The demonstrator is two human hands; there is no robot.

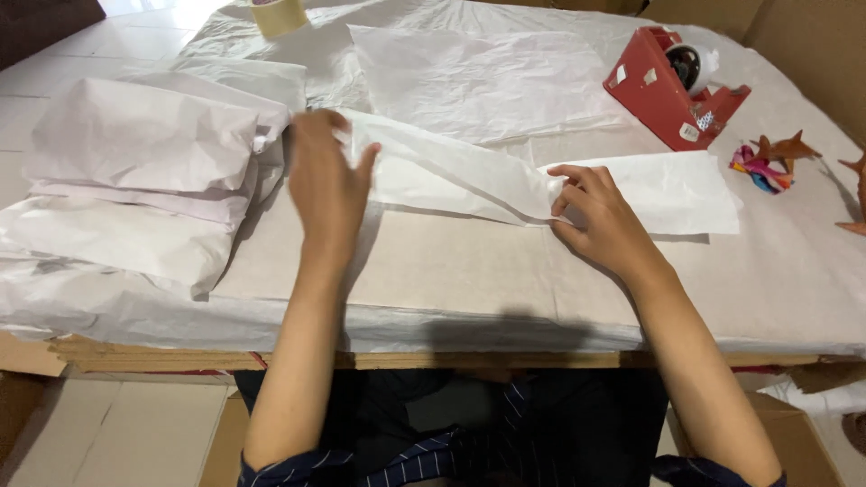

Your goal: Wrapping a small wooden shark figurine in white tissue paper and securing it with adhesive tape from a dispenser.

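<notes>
Mid frame: left hand (327, 176) spread wide, flat on white paper sheet (469, 176). Right hand (600, 212) pinches its fold. Red tape holder (663, 90) upper right on tabletop (433, 271).

A flat brown cardboard sheet (433, 271) lies on the table, and on it a long white tissue paper sheet (505, 185) stretches between the 2 hands: the left hand (327, 185) at its left end, the right hand (600, 216) pressing its middle. Left of it sits a pile of white wrapped bundles (144, 171). Behind it lies another white tissue sheet (478, 77), with a red plastic tape dispenser (672, 90) to the right and a beige tape roll (278, 13) far behind. Right of the dispenser lie a small multicoloured object (760, 169) and an orange star-shaped figure (787, 147).
</notes>
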